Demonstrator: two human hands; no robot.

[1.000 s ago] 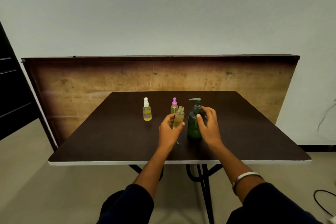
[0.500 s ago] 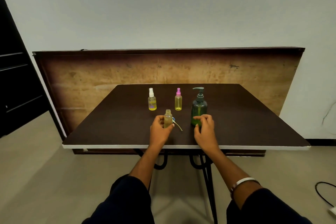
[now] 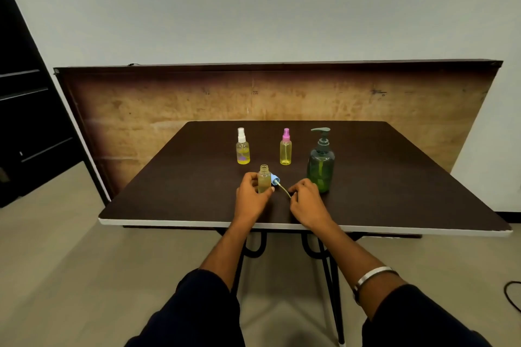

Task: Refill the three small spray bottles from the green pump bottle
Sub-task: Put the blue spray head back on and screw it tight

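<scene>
Dark table point(image 3: 380, 177) fills the middle of the frame, with a big wooden board point(image 3: 169, 104) propped up against the wall behind it. Right of centre stands the green pump bottle point(image 3: 321, 167), upright, nozzle pointing left. Further left, toward the back, two capped spray bottles: the pink-topped one point(image 3: 285, 149) and the white-topped one point(image 3: 242, 151), both showing yellow liquid. Now down front, just below those two, the open spray bottle point(image 3: 264, 182), upright, neck bare. The risk here looks plain: that bottle is uncapped, so a nudge would tip it and spill it. Its blue spray cap point(image 3: 275, 179) lies just beside it with the dip tube point(image 3: 284, 190) trailing right, and a sleeve could easily sweep it off the near edge. Pumping into such a narrow neck could also miss and run onto the table. The left hand point(image 3: 252, 197) has fingers and thumb curled round the open bottle, holding it steady. The right hand point(image 3: 307, 200) sits loosely curled at the tube's end; whether it pinches the tube or only touches it, I can't tell.
</scene>
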